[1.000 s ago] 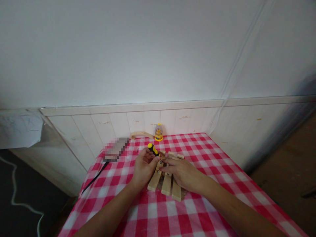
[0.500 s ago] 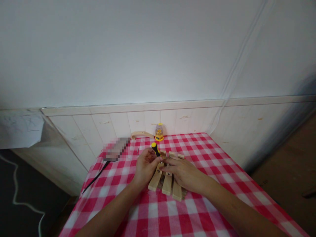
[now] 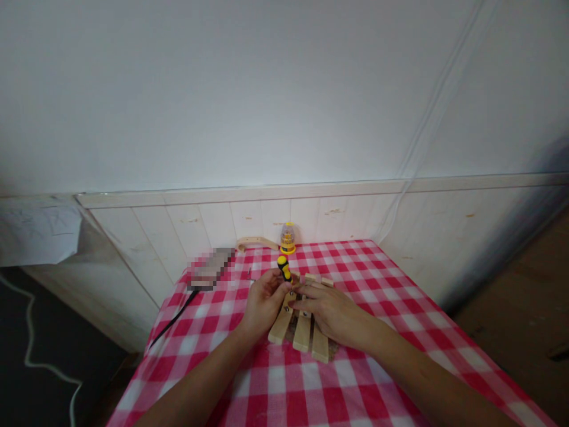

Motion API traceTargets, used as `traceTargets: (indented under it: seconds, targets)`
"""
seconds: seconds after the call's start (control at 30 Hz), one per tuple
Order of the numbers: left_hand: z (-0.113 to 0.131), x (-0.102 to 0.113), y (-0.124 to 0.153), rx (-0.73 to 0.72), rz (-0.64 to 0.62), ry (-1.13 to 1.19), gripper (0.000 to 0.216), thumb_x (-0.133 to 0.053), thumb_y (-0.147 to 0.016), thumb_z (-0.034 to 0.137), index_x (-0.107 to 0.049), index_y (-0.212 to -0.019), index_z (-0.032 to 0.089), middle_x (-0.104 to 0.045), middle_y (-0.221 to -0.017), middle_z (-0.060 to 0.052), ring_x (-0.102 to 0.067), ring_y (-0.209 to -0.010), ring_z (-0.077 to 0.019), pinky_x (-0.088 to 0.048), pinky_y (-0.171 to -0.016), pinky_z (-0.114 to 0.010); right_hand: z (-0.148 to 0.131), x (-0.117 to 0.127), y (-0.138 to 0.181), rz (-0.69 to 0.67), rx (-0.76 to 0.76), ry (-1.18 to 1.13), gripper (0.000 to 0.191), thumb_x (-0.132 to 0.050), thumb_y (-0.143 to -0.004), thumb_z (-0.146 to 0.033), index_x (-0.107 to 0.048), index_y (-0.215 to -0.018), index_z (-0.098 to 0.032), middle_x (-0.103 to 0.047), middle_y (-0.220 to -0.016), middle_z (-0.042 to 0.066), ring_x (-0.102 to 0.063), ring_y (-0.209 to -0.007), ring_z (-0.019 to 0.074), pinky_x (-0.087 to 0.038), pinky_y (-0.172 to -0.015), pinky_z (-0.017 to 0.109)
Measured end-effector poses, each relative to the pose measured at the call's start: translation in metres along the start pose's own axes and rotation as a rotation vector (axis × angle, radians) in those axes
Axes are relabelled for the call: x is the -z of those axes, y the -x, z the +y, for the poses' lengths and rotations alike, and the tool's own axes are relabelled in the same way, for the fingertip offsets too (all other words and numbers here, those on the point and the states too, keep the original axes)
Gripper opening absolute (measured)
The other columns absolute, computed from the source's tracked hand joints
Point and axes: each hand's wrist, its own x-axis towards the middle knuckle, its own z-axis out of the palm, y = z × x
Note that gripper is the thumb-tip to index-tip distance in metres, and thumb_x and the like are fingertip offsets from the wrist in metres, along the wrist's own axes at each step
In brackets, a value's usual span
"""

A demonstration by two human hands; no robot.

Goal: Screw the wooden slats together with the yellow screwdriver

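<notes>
**Slipping is the likeliest trouble here**

Just below the middle of the frame, the left hand (image 3: pixel 264 299) is curled, thumb and fingers closed about the lower part of a yellow-and-black screwdriver (image 3: pixel 284 270). The right hand (image 3: pixel 335 311) lies over the wooden slats (image 3: pixel 303 332) with its fingers nearly straight and a little spread; its thumb is hidden, and whether its fingertips also touch the screwdriver cannot be told.

The screwdriver leans slightly toward the upper left, and its tip is hidden. If it is off the line of a fastener, turning could let it jump out, marking the wood or jabbing the right fingers close beside it. A light press could also let the slats twist or slide, since the checked cloth (image 3: pixel 267 397) beneath may shift on the worktop.

Farther out, left of the hands, a tiny dark piece (image 3: pixel 249 273) lies on the cloth, too small to identify; a sleeve or a tug could knock it away. Toward the rear edge, a curved wooden piece (image 3: pixel 258 241) and a yellow-topped container (image 3: pixel 288 238) stand well apart from the hands, so a bump there seems less likely.
</notes>
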Motion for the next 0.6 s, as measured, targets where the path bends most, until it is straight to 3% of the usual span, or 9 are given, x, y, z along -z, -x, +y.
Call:
traceTargets:
  seconds: [0.6]
  targets:
    - [0.0062, -0.0011, 0.0013, -0.028, 0.039, -0.015, 0.035, -0.093, -0.076, 0.043, -0.074, -0.094, 0.02, -0.083, -0.095, -0.008, -0.079, -0.089, -0.0234, -0.062, -0.083, -0.033, -0.0026, 0.004, 0.0008, -0.011, -0.01, 0.0, 0.043, -0.053, -0.104, -0.005, -0.079, -0.132, -0.025, -0.07, -0.149, 0.009, -0.054, -0.151, 0.0252, -0.038, -0.131, 0.047]
